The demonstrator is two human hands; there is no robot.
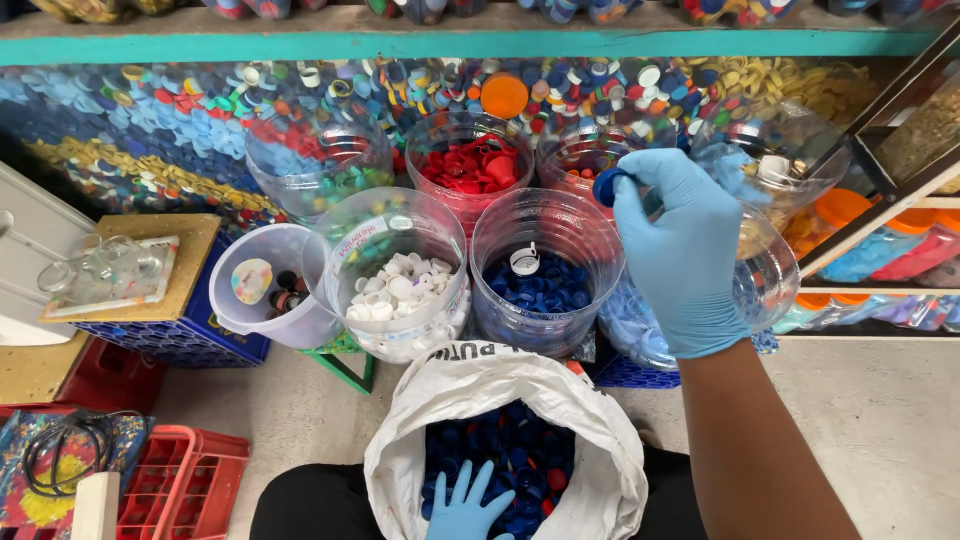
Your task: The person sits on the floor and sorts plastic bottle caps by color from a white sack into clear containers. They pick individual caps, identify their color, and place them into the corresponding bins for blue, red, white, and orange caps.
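Note:
My right hand, in a light blue glove, reaches out over the clear plastic jars and pinches a dark blue bottle cap above the rim of the jar of dark blue caps. A single white cap lies on top in that jar. My left hand, also gloved, rests with fingers spread on the mixed blue and red caps inside a white sack in my lap.
Other clear jars stand around: white caps, red caps, light blue caps, mixed caps, a white bucket. Behind them is a wall of caps under a teal shelf. A red crate sits at left.

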